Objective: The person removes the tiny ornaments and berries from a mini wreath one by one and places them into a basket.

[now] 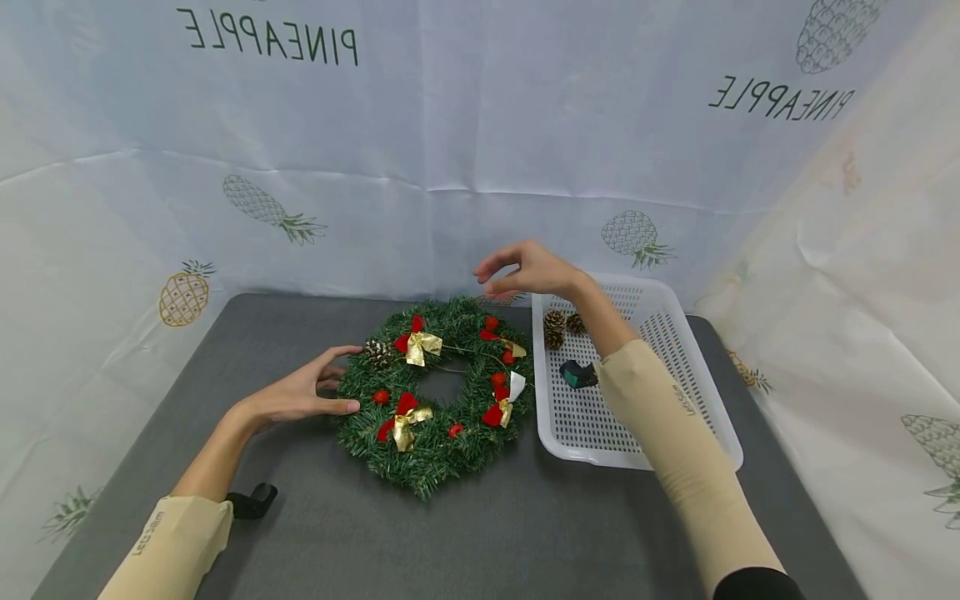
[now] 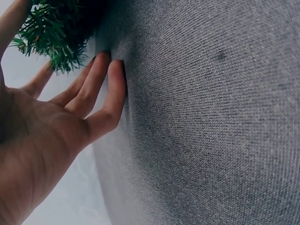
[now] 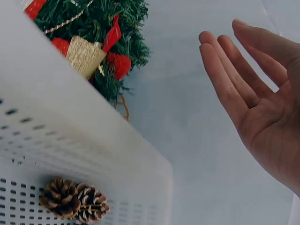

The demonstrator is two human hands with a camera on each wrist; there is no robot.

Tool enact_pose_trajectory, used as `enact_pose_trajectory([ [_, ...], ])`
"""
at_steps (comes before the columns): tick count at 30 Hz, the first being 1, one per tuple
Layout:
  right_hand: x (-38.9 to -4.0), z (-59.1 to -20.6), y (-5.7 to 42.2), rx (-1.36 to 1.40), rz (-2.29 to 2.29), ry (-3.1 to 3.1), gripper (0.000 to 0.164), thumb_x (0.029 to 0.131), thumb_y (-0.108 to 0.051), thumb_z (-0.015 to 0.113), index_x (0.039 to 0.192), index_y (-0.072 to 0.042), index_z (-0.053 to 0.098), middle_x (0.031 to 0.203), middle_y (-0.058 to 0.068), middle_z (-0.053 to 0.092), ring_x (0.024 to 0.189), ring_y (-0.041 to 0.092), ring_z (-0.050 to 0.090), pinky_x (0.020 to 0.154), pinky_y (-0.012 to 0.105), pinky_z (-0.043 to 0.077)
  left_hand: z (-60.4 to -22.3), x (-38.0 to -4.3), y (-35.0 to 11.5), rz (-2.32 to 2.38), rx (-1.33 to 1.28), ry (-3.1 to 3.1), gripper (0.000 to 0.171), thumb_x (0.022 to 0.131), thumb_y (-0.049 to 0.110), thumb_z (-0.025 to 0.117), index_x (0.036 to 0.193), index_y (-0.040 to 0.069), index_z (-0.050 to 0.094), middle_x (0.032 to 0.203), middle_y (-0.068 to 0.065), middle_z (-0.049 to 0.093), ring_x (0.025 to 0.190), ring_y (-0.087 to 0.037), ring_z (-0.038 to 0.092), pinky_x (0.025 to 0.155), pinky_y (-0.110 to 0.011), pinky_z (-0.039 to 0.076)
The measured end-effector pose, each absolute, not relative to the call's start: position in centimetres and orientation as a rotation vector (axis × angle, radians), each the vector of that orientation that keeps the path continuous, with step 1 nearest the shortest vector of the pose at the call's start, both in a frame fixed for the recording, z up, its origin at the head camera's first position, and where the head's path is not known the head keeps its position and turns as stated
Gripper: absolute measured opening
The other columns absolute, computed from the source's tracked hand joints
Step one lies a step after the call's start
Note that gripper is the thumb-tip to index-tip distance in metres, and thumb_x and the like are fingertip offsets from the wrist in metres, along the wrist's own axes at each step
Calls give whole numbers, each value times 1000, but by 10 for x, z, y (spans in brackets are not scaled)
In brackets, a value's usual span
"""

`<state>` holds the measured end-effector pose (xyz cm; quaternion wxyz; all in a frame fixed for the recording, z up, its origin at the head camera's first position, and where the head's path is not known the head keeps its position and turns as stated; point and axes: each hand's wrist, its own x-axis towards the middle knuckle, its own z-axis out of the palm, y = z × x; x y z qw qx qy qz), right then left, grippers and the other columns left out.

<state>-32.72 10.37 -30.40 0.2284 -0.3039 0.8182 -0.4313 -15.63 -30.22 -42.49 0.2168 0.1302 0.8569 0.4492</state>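
Observation:
A green wreath (image 1: 480,454) lies flat on the dark grey table, trimmed with red and gold bows, red berries and a thin gold cord. One pine cone (image 1: 377,353) sits at its upper left. My left hand (image 1: 303,392) is at the wreath's left edge, fingers spread, thumb and fingertips beside the greenery; in the left wrist view the fingertips (image 2: 116,70) are down at the table. My right hand (image 1: 531,268) hovers past the wreath's upper right, fingers loosely bent and nothing between them. In the right wrist view that hand (image 3: 262,93) is held above the basket's corner.
A white perforated basket (image 1: 551,425) stands right of the wreath. Inside are several pine cones (image 1: 554,327); a dark wrist-camera piece (image 1: 578,374) on the right forearm overlaps it. A pineapple-print curtain (image 1: 450,108) hangs behind the grey table (image 1: 420,550).

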Motion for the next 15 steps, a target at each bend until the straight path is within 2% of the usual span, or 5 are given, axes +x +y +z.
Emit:
enact_pose_trajectory([
  [13, -323, -303, 81, -871, -1172, 2231, 38, 101, -8, 77, 139, -6, 73, 137, 16, 75, 101, 18, 82, 91, 38, 68, -425, -158, -300, 1226, 346, 2363, 101, 101, 36, 79, 175, 21, 13, 174, -40, 19, 156, -67, 29, 113, -75, 48],
  [15, -323, -304, 78, -882, -1167, 2221, 38, 101, -7, 77, 139, -6, 72, 137, 17, 74, 105, 24, 82, 92, 38, 68, -425, -157, -300, 1231, 348, 2361, 101, 101, 35, 80, 175, 20, 13, 174, -41, 18, 156, -67, 29, 113, -75, 48],
])
